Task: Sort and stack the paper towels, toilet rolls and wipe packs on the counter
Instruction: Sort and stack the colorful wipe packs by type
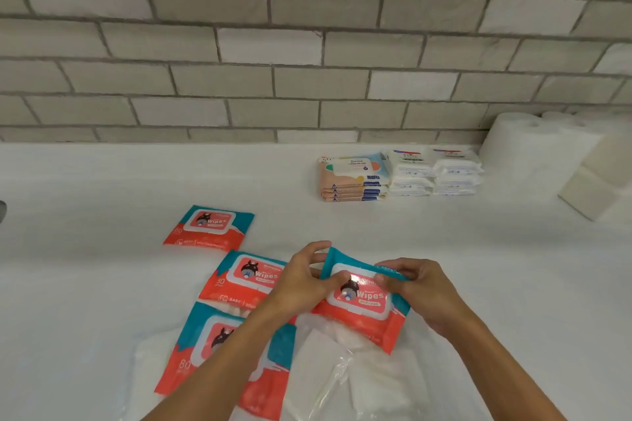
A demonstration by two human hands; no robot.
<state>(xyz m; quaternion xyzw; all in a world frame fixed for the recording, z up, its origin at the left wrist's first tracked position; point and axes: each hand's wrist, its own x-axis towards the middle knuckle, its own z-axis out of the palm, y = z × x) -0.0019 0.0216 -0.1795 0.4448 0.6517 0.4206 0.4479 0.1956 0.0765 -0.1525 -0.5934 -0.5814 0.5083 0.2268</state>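
Left hand [301, 280] and right hand [417, 287] both pinching far teal edge of red-teal wipe pack [362, 304], near centre, lying over clear plastic bag [342, 383]. Three matching packs [208, 227] lying just left, nearest passing under left forearm. Far right: peach pack stack [352, 178], two white pack stacks [410, 171], paper towel rolls [526, 150]. Wide desk [102, 181] showing between.

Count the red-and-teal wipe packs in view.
4. The far pack lies alone at the back left; the middle pack nearer; the near pack under the left forearm; the held pack between left hand and right hand. Others could hide under the plastic wrap.
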